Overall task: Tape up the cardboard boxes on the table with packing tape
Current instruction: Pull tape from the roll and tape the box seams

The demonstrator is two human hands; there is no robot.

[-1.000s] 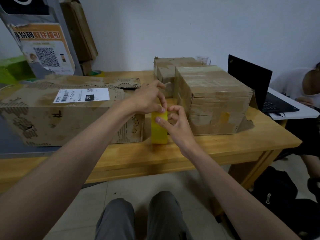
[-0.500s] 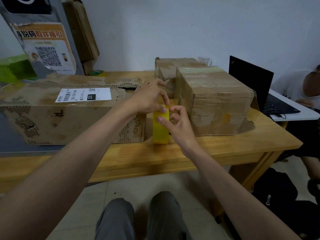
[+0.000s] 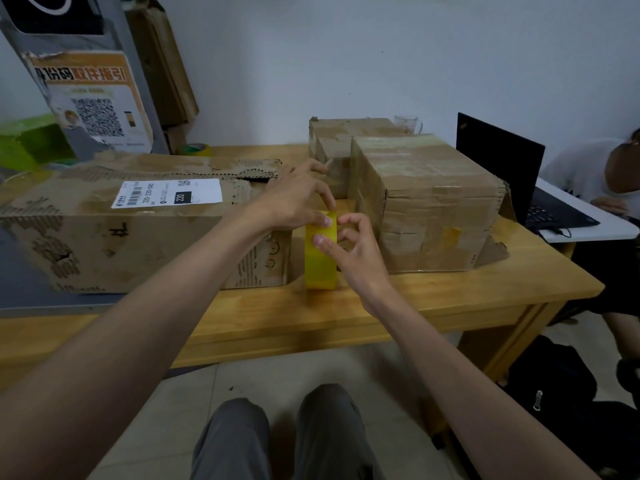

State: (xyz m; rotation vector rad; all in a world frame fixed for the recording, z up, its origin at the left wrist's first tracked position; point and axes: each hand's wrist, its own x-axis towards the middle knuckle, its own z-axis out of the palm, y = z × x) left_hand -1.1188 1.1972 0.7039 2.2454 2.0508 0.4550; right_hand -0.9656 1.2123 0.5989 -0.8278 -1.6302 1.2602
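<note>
On the wooden table (image 3: 433, 299), between a long box (image 3: 145, 233) at left and a taped box (image 3: 429, 202) at right, a yellow tape roll (image 3: 320, 261) stands on edge. From the head view, the left hand (image 3: 294, 199) curls over the roll's top, gripping it; the right hand (image 3: 349, 247) pinches at its right side with thumb and fingers. Behind the taped box sits a smaller box (image 3: 332, 140)

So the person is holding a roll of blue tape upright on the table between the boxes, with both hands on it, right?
Not quite: the tape roll is yellow, not blue, as the head view shows. The rest holds: it stands upright on the wooden table between the boxes, with the left hand and right hand on it.
</note>
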